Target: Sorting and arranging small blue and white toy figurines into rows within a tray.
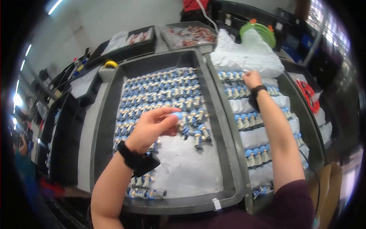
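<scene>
My left hand (152, 128) is closed, thumb and fingers pinching a small blue-headed figurine (177, 115) above the middle tray. Beneath it, that black tray (236, 179) carries many rows of similar blue and white figurines (160, 91) on a white sheet (187, 164). Over at the far end of the right tray (316, 141), my right hand (252, 80) has its fingers curled together beside a row of standing figurines (230, 75). Whatever those fingers hold, if anything, is hidden. Each wrist wears a black band.
White crumpled wrapping (244, 57) covers the right tray's far end; white strips separate its rows. Behind stand a tray of red-brown pieces (190, 35) and a green basket (263, 33). A red coil (308, 95) lies at right, a cardboard piece (329, 187) nearer me.
</scene>
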`<state>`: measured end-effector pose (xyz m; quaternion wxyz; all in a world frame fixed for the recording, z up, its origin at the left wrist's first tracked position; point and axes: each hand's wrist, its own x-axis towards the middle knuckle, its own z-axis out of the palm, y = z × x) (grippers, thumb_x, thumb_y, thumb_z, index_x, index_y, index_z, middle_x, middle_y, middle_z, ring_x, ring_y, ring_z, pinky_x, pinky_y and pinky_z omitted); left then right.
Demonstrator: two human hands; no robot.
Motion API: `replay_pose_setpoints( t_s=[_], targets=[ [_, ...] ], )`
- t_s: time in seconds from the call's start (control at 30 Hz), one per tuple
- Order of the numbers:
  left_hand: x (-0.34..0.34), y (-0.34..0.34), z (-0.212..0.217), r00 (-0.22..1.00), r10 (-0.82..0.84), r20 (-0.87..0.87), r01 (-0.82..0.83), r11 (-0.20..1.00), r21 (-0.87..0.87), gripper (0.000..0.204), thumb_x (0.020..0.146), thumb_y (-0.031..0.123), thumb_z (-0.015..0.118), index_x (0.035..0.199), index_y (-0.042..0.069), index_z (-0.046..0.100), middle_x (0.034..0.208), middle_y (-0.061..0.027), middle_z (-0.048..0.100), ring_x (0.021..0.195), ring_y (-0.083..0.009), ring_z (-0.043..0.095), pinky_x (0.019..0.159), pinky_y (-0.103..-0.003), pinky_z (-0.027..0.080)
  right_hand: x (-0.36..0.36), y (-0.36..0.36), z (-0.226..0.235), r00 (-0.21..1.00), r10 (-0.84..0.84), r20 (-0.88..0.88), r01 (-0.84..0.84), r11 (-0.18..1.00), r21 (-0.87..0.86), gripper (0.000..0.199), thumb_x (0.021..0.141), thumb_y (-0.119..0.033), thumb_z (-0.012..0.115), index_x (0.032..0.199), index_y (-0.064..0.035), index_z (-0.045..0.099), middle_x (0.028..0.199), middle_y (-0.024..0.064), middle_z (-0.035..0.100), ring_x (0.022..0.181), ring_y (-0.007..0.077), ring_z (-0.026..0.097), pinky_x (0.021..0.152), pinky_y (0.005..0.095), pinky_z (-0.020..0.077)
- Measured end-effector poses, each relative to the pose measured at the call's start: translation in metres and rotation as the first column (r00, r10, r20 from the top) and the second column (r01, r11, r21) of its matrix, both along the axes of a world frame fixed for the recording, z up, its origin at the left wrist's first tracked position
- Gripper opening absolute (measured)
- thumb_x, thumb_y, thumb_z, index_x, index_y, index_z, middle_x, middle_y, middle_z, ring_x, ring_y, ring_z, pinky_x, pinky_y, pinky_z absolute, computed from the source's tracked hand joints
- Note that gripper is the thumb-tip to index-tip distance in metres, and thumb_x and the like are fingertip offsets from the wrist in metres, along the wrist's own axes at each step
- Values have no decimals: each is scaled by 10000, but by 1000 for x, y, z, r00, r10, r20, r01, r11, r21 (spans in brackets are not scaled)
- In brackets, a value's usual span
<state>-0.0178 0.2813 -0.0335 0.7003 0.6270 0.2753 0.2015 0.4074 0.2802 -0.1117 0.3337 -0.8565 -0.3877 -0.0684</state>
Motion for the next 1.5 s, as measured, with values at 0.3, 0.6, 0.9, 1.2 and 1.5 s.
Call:
replay_pose_setpoints(
  t_s=[0.3,0.6,0.9,1.2,1.5],
  targets=[
    [-11,4,15,973,90,213,-64,990,-125,296,850,234,513,1068,35,525,805,-34,572,704,-115,567,663,-247,484,-219,-67,105,190,685,-703,-590,652,476,289,856,-158,483,1089,14,476,986,114,563,853,164,565,758,276,469],
    [-37,-2,22,949,151,277,-97,975,-201,371,851,374,466,999,45,553,824,-20,558,718,-97,551,667,-246,469,-282,-85,111,-246,545,-802,-510,631,585,293,857,-166,489,1054,51,479,933,120,544,841,196,583,756,271,490],
    [-49,4,17,933,258,250,-191,945,-265,479,857,450,405,995,4,512,856,-68,538,715,-112,539,664,-237,469,-294,-77,98,-277,541,-794,-494,628,601,275,846,-100,502,1073,52,475,971,106,550,893,200,572,808,276,469],
    [-53,12,4,937,210,279,-108,934,-340,400,886,366,395,1026,2,488,871,-77,544,769,-140,561,696,-259,475,-296,-76,95,-254,500,-828,-476,680,557,277,850,-116,502,1068,53,479,966,108,564,877,201,581,803,267,473],
    [-52,14,0,956,173,238,-104,955,-278,272,874,206,459,1025,-10,524,861,-89,575,722,-129,570,674,-253,487,-294,-76,90,-214,564,-798,-487,646,588,291,840,-136,528,1060,52,491,949,104,571,858,181,585,778,252,478]
  ],
)
